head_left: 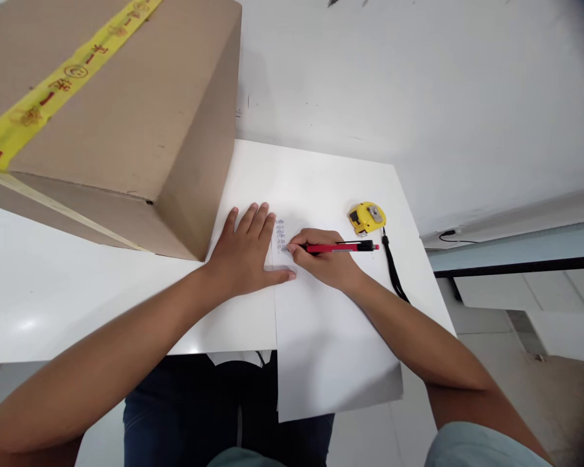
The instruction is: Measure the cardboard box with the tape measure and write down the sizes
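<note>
writing: step in hand looked like adding to a short column of notes [280, 232] along the paper's l edge; chars too small to read.
r hand [326, 259]: pinched the red pen [340, 247] betw thumb & fingers, tip down at the column's low end.
l hand [241, 256]: flat, fingers spread on the table [311, 172], thumb over the paper's l edge, prob. steadying it.
next stroke: prob. called for a firm pinch, light pressure & no sheet slip.
paper [335, 350]: white, thin, smooth; lay under r hand, near end hanging past the table edge.
pen: slim, straight, red barrel w/ black clip.
tape measure [367, 217]: yellow rounded case, prob. hard plastic, w/ black strap [394, 269]; sat beyond r hand, apart.
box [107, 117]: brown matte cardboard, flat faces, yellow tape [73, 71] w/ red print; stood l of l hand.
table: white, smooth, slight gloss.
</note>
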`<state>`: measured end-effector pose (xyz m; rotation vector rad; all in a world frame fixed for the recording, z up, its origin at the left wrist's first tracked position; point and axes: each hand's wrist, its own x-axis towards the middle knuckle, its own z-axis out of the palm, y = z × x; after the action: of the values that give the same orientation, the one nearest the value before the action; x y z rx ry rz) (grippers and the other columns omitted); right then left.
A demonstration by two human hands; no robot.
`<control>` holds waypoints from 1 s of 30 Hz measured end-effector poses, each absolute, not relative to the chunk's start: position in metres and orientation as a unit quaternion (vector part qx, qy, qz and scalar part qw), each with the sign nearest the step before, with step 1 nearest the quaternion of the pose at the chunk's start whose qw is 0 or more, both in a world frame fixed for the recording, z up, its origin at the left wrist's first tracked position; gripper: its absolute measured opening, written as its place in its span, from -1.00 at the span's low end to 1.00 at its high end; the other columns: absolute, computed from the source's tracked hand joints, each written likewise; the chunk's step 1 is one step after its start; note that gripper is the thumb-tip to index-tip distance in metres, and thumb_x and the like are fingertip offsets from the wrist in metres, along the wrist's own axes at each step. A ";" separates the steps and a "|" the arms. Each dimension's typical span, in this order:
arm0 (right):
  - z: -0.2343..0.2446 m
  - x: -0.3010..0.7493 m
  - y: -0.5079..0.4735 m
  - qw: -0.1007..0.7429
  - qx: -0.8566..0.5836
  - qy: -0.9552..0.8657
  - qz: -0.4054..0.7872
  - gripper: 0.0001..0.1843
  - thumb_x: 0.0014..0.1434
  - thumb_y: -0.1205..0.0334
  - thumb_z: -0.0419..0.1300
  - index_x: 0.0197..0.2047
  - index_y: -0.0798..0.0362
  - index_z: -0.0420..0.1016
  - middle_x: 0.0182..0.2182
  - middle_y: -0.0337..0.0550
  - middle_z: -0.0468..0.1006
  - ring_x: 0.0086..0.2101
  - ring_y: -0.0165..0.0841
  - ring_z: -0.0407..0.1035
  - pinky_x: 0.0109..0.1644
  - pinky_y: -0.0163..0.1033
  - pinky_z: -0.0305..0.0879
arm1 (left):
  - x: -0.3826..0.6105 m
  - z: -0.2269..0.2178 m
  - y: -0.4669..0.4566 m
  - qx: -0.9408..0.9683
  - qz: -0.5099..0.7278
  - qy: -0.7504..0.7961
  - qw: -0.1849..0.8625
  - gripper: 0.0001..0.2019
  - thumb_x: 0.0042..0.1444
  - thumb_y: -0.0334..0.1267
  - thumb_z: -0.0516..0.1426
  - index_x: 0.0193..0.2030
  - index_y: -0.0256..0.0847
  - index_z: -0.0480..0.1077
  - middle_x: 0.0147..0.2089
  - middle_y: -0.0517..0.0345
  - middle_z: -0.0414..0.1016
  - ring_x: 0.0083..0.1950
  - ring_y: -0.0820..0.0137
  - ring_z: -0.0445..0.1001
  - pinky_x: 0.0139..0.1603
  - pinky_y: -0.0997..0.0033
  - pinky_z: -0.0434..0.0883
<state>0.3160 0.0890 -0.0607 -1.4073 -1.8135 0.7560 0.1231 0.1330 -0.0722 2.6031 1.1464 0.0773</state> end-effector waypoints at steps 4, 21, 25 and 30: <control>-0.061 0.317 0.089 0.343 -0.533 -0.711 0.305 -0.84 0.17 0.32 0.18 -0.45 0.00 0.49 -0.50 -0.24 0.53 -0.48 -0.40 0.37 -0.41 -0.26 0.28 | 0.123 -0.072 0.132 0.906 0.036 0.395 0.148 0.11 0.11 0.48 -0.03 0.53 -0.38 -0.16 0.60 -0.20 -0.33 0.60 -0.07 -0.33 0.54 -0.15 -0.39; -0.061 0.317 0.087 0.363 -0.544 -0.705 0.274 -0.85 0.12 0.37 0.15 -0.47 0.03 0.46 -0.55 -0.27 0.50 -0.54 -0.44 0.31 -0.46 -0.30 0.24 | 0.125 -0.066 0.131 0.905 -0.001 0.400 0.141 0.13 0.13 0.47 -0.06 0.54 -0.45 -0.21 0.60 -0.20 -0.41 0.61 0.02 -0.41 0.54 -0.15 -0.39; -0.060 0.315 0.087 0.366 -0.547 -0.707 0.259 -0.84 0.13 0.36 0.15 -0.48 0.03 0.44 -0.57 -0.28 0.48 -0.55 -0.45 0.29 -0.47 -0.30 0.22 | 0.125 -0.066 0.131 0.906 -0.003 0.399 0.138 0.14 0.12 0.48 -0.05 0.54 -0.46 -0.21 0.60 -0.20 -0.41 0.61 0.01 -0.42 0.54 -0.15 -0.39; -0.060 0.318 0.087 0.357 -0.541 -0.710 0.277 -0.85 0.12 0.35 0.16 -0.48 0.03 0.45 -0.56 -0.27 0.50 -0.55 -0.45 0.29 -0.47 -0.30 0.22 | 0.125 -0.066 0.132 0.906 -0.003 0.399 0.141 0.13 0.12 0.47 -0.05 0.54 -0.46 -0.20 0.60 -0.21 -0.40 0.61 0.00 -0.42 0.54 -0.16 -0.40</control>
<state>0.3177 0.0874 -0.0602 -1.3965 -1.8321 0.7152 0.1245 0.1319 -0.0660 2.6153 1.1530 -0.0074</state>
